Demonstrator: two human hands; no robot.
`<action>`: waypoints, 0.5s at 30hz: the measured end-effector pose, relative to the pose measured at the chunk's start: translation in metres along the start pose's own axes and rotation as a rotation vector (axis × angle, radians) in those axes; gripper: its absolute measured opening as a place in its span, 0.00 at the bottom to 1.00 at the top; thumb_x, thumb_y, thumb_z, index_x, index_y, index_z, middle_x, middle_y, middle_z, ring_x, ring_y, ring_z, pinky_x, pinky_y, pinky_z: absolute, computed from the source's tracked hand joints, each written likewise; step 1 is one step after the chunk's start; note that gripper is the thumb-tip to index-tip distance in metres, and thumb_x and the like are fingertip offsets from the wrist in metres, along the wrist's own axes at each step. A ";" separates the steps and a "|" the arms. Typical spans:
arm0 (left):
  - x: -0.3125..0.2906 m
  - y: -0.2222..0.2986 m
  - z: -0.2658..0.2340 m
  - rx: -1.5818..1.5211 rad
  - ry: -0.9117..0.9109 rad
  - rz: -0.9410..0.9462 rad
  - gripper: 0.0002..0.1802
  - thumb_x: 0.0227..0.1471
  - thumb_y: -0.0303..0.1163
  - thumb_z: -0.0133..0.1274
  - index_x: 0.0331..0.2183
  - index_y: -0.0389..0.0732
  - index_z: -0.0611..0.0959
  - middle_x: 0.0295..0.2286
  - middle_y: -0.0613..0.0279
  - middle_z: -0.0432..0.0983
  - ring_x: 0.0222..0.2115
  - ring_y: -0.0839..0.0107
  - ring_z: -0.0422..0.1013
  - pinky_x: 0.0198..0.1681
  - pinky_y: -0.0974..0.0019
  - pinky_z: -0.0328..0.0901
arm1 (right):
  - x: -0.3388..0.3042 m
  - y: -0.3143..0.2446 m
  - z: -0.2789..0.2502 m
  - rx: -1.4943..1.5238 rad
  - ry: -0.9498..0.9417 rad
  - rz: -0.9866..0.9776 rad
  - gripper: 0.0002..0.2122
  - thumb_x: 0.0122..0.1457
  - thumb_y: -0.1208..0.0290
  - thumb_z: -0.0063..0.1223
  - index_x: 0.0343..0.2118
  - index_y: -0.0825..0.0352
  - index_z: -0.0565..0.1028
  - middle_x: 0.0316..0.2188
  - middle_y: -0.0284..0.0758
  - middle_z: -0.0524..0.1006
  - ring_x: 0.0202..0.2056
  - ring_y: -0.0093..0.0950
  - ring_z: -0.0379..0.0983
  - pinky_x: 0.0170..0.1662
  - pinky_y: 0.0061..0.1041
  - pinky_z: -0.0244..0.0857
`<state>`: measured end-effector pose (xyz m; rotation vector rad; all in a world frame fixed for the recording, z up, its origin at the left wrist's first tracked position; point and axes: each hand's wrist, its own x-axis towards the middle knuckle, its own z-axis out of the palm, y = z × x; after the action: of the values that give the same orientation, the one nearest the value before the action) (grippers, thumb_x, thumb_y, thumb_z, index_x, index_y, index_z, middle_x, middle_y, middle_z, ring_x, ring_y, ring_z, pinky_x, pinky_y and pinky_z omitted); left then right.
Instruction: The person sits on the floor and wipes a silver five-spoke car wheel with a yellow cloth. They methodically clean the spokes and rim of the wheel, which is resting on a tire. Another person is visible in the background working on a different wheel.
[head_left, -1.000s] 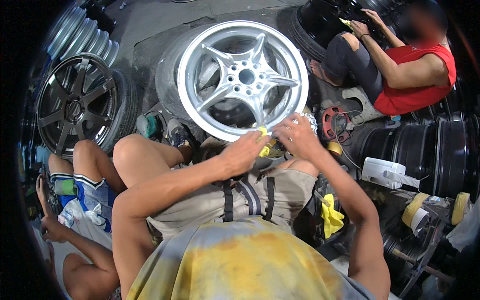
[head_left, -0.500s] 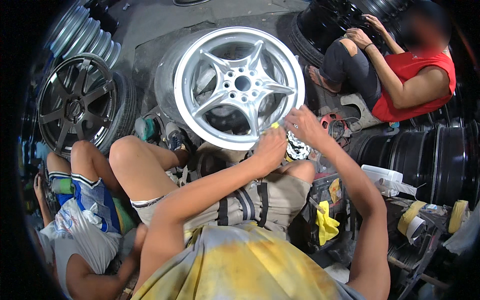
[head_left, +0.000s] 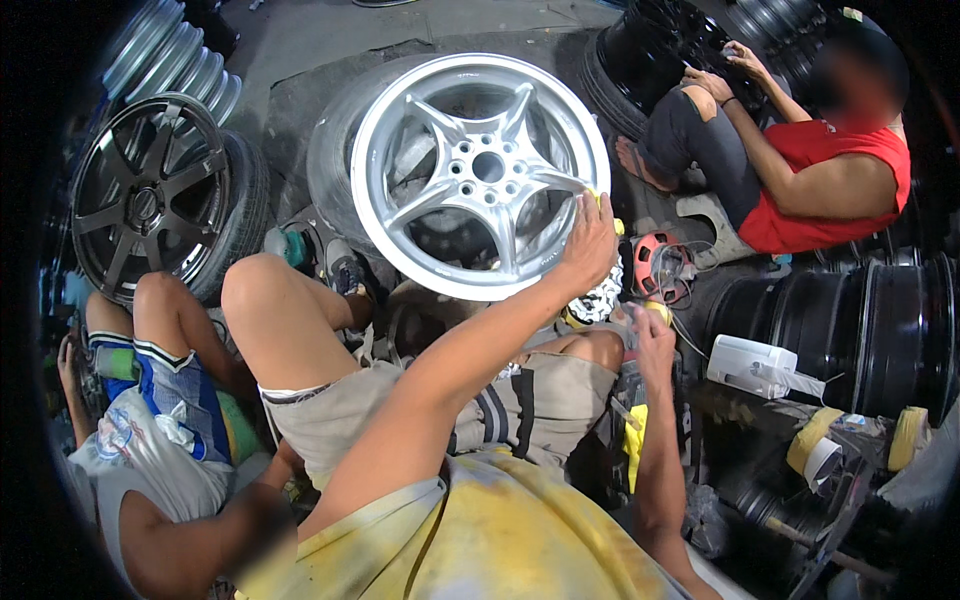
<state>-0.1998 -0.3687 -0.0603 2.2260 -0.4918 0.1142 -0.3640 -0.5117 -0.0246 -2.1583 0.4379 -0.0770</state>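
Observation:
A silver alloy wheel rim (head_left: 372,215) with pointed spokes lies face up in front of my knees. My left hand (head_left: 590,245) rests on its right edge, fingers stretched out along the lip. A bit of yellow shows at those fingertips; I cannot tell whether it is tape or cloth. Lower right, apart from the rim, my right hand (head_left: 654,338) is closed with a small yellow piece (head_left: 656,311) at its fingers, its kind unclear. Between the hands, partly hidden by the left, is a black-and-white patterned thing (head_left: 600,297).
A dark spoked wheel (head_left: 150,210) leans at left near a seated person (head_left: 160,440). Another person in red (head_left: 830,190) sits at far right. Black rims (head_left: 800,310), a white device (head_left: 752,367), a red round tool (head_left: 662,268), a yellow cloth (head_left: 635,440) and tape rolls (head_left: 815,445) are at right.
My hands were close together at the rim's lower right edge. The left has moved up and right along the edge; the right has pulled away, down and to the right.

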 end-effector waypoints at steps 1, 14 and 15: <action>-0.002 -0.002 -0.001 0.028 -0.008 0.025 0.37 0.56 0.28 0.49 0.60 0.18 0.57 0.58 0.15 0.53 0.62 0.28 0.53 0.66 0.46 0.53 | -0.009 0.002 0.006 -0.025 -0.004 -0.061 0.14 0.68 0.65 0.50 0.43 0.72 0.81 0.36 0.40 0.80 0.38 0.31 0.76 0.46 0.28 0.67; -0.008 -0.039 -0.270 -0.070 -0.929 -0.066 0.20 0.52 0.35 0.53 0.45 0.35 0.84 0.34 0.51 0.83 0.32 0.67 0.79 0.38 0.62 0.74 | 0.022 -0.061 0.088 -0.506 0.109 -0.724 0.14 0.59 0.71 0.59 0.49 0.62 0.80 0.45 0.34 0.79 0.46 0.37 0.71 0.50 0.36 0.65; -0.004 -0.050 -0.289 -0.012 -0.877 -0.078 0.22 0.52 0.34 0.53 0.48 0.35 0.83 0.35 0.51 0.83 0.32 0.66 0.79 0.38 0.62 0.74 | 0.015 -0.062 0.097 -0.517 0.126 -0.717 0.14 0.60 0.71 0.59 0.49 0.62 0.80 0.46 0.33 0.79 0.47 0.38 0.71 0.50 0.36 0.65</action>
<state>-0.1602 -0.1202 0.0906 2.1926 -0.8511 -0.9341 -0.3116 -0.4084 -0.0342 -2.7333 -0.3061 -0.5506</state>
